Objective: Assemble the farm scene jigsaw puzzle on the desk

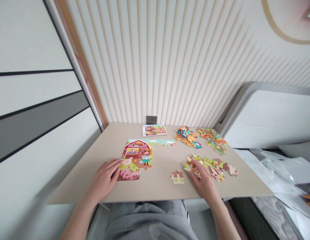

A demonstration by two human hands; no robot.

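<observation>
My left hand [104, 178] lies with its fingers stretched out on the left edge of a partly assembled jigsaw puzzle [136, 153]. The puzzle shows a red barn, a farmer and a pink pig, and a thin strip of sky runs from its top to the right. Over a spread of loose farm puzzle pieces [217, 168] is my right hand [203, 178], thumb and fingers apart, its fingertips touching pieces. Some of those pieces are hidden under the hand. Between my hands, a small fence section [178, 177] of puzzle lies apart near the table's front edge.
A reference picture card [155, 130] lies at the back of the beige table [82, 180]. To its right are a heap of orange and blue pieces [186, 136] and a green and orange group [213, 139]. A dark wall socket [151, 119] sits behind the card.
</observation>
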